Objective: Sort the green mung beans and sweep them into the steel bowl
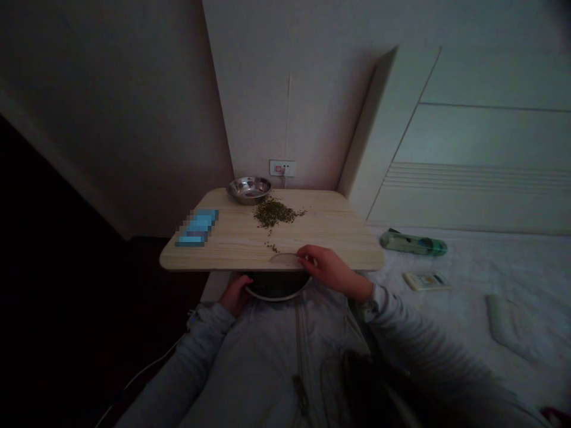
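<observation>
A heap of small greenish-brown grains, perhaps mung beans (274,213), lies on the light wooden table (227,252), with a few strewn toward its front edge. At that edge my right hand (328,267) pinches a thin, pale, curved-edged piece (285,258), resting flat on the wood; its exact kind is unclear. Below the edge, against my lap, sits a round bowl (276,297) with a bright rim and a dark inside. My left hand (238,292) grips its left side, thumb over the rim. What the bowl contains is too dark to make out.
A shiny steel bowl (248,189) stands at the table's back left. A blurred-out blue phone-like object (198,227) lies at the left. On the white bed to the right are a green clear bottle (414,243) and a phone (426,281). Behind is a wall socket (282,168).
</observation>
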Motion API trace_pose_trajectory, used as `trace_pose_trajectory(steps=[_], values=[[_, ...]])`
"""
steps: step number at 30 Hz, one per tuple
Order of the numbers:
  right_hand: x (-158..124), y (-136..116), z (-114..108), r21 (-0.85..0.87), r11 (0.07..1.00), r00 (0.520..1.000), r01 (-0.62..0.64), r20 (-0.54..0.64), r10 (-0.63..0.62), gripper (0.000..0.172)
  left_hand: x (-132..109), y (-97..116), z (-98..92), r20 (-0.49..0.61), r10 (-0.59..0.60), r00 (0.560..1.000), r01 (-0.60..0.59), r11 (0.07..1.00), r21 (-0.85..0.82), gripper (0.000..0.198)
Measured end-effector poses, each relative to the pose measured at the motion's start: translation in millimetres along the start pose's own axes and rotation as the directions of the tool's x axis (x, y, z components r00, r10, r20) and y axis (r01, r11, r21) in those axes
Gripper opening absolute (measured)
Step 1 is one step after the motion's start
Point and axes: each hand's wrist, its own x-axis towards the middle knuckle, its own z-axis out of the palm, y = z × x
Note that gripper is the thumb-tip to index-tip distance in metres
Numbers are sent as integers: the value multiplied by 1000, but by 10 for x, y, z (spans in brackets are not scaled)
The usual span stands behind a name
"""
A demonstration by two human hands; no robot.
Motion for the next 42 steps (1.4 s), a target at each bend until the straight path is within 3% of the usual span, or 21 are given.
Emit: trace_pose_trajectory(steps=[8, 11, 25, 42], values=[[266, 250, -1, 191, 970, 970, -149, -165, 181, 19, 35, -6, -18, 28, 23, 999, -23, 1000, 0, 23], [373, 334, 30, 232, 957, 961, -174, -170, 217, 18, 24, -2, -14, 6, 28, 1000, -28, 1000, 6, 22], [407, 244, 105, 209, 969, 987, -131, -68, 148, 18, 38, -15, -30, 1, 6, 1000, -6, 1000, 6, 29], [274, 314, 78, 269, 949, 974, -166, -108, 201, 17, -2, 0, 6, -10, 35, 999, -34, 999, 28, 20]])
